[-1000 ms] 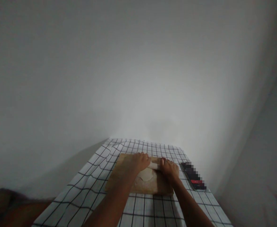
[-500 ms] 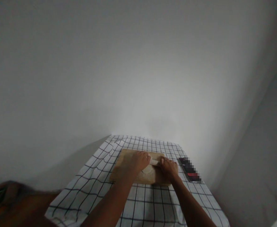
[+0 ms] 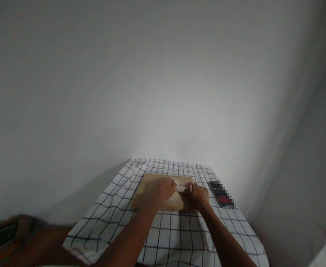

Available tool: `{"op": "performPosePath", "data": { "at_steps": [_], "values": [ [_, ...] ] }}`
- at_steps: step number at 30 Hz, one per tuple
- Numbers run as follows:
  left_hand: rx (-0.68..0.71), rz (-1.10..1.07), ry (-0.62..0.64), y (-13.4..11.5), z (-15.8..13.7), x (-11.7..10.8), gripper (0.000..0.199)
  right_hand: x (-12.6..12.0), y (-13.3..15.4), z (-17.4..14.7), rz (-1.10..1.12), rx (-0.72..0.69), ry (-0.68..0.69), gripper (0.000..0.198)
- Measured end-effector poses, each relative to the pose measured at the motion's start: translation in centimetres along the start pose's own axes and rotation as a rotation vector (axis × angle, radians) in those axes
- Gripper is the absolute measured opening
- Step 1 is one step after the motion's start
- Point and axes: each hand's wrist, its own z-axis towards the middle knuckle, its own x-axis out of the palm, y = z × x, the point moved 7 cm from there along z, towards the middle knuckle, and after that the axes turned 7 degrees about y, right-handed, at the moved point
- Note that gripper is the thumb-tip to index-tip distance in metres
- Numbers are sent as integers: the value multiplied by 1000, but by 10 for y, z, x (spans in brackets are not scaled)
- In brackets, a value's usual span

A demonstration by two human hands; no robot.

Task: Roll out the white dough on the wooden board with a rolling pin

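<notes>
A pale rolling pin (image 3: 182,189) lies across the wooden board (image 3: 144,193), its middle showing between my hands. My left hand (image 3: 166,187) is closed around its left end. Around the right end are the curled fingers of my right hand (image 3: 198,193). Under the pin is flat, pale dough (image 3: 174,197); my left hand and forearm cover part of it, so its full outline is hidden.
The board rests on a table with a white, black-checked cloth (image 3: 118,200). Right of the board lies a dark, flat object with a red patch (image 3: 221,194), partly pixelated. A wall (image 3: 163,81) rises behind the table. Brown furniture (image 3: 21,237) stands low at the left.
The view has shifted slightly, and the table's contents sit a little higher in it. Both hands keep their hold on the rolling pin; more dough shows beyond it.
</notes>
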Motion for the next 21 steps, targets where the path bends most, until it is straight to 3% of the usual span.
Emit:
{"op": "performPosePath", "data": {
  "at_steps": [6, 14, 21],
  "values": [
    [28, -9, -9, 0, 0, 1, 36, -3, 0, -3, 16, 18, 18, 34],
    [18, 46, 27, -3, 7, 0, 39, 14, -4, 15, 35, 6, -66, 36],
    [-86, 88, 90, 6, 22, 5, 44, 19, -8, 31, 24, 50, -58, 39]
  ]
}}
